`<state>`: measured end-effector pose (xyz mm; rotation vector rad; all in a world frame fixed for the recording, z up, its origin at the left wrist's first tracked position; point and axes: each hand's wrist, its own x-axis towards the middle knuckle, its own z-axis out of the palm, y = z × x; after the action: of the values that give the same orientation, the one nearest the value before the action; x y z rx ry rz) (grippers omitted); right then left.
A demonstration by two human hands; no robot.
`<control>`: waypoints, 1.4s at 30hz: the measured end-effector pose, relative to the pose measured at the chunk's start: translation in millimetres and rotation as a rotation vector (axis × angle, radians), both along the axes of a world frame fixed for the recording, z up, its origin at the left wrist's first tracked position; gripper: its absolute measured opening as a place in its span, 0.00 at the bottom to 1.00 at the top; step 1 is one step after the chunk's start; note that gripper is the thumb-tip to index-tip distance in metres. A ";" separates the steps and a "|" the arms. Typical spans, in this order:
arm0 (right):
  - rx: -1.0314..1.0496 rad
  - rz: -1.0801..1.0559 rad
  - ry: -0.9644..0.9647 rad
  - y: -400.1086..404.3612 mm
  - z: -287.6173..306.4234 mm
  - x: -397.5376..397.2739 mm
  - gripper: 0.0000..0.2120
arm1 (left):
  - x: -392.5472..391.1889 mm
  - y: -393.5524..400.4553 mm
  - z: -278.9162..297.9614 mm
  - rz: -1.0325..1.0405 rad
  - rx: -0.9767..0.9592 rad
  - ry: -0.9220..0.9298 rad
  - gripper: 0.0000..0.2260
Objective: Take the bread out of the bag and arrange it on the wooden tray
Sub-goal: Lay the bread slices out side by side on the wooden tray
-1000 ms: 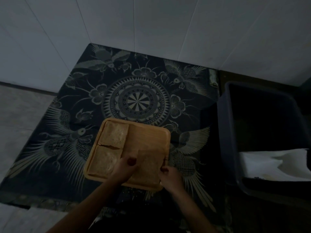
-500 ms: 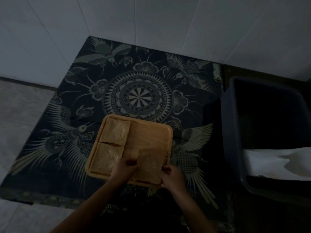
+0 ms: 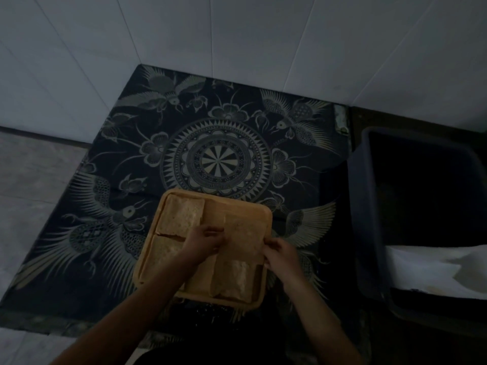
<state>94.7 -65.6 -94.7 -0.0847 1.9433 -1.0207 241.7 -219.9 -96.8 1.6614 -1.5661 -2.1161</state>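
- Head view, dim light: cloth (image 3: pixel 224 159), dark, printed with pale birds, flowers and a round medallion at its centre, covers the work surface.
- White tiled wall (image 3: pixel 237 35) rises behind the cloth from 10 to 2 o'clock; grey floor (image 3: pixel 34 175) shows at 9 o'clock.
- Tray (image 3: pixel 237 206), wooden and square with rounded corners, lies on the cloth at 6 o'clock of the medallion, its far rim just touching the medallion's edge.
- Far-left slice (image 3: pixel 180 217) lies flat in the tray's 11 o'clock corner; near-left slice (image 3: pixel 163 252) lies just behind it toward 7 o'clock, their edges meeting, partly under the left forearm.
- Held slice (image 3: pixel 243 237) sits over the tray's right half toward 2 o'clock, its near edge overlapping another slice (image 3: pixel 233 279) at 5 o'clock.
- Left hand (image 3: pixel 204 241) pinches the held slice's left edge, fingers curled on it.
- Right hand (image 3: pixel 280 255) grips the same slice's right near corner, over the tray's right rim.
- Whether the held slice rests on the tray or is raised slightly, I cannot tell.
- Bin (image 3: pixel 369 219), dark plastic, stands at 3 o'clock of the tray, apart from it; white bag (image 3: pixel 427 270) lies crumpled inside its near end.
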 end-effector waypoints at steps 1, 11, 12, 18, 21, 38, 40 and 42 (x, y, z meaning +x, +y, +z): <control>-0.003 0.003 0.010 -5.9 -2.2 -4.6 0.02 | -5.6 -4.9 -0.2 -0.006 -0.011 -0.002 0.09; 0.107 0.101 0.100 -38.6 -23.0 -21.3 0.04 | -25.3 -30.9 -24.0 -0.119 -0.160 -0.108 0.11; 0.119 0.113 0.109 -38.7 -25.2 -21.1 0.02 | -24.6 -30.5 -26.1 -0.128 -0.167 -0.116 0.11; 0.166 0.188 0.249 -33.1 -36.0 -18.4 0.11 | -18.0 -28.7 -33.4 -0.194 -0.254 -0.111 0.12; 0.191 0.215 0.306 -31.0 -38.2 -16.7 0.13 | -16.7 -26.5 -32.8 -0.224 -0.320 -0.126 0.13; 0.188 0.213 0.357 -11.5 -32.6 -6.8 0.11 | 0.9 -11.4 -18.3 -0.290 -0.335 -0.094 0.22; 0.206 0.207 0.347 -3.2 -33.4 -1.5 0.11 | 7.5 -5.8 -18.9 -0.282 -0.300 -0.099 0.25; 0.221 0.215 0.350 4.9 -34.3 5.0 0.11 | 14.3 1.3 -21.0 -0.284 -0.282 -0.122 0.26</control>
<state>99.8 -60.6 -129.0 -0.3598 2.2933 -0.6771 256.0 -218.6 -117.9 1.5777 -2.1354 -1.8161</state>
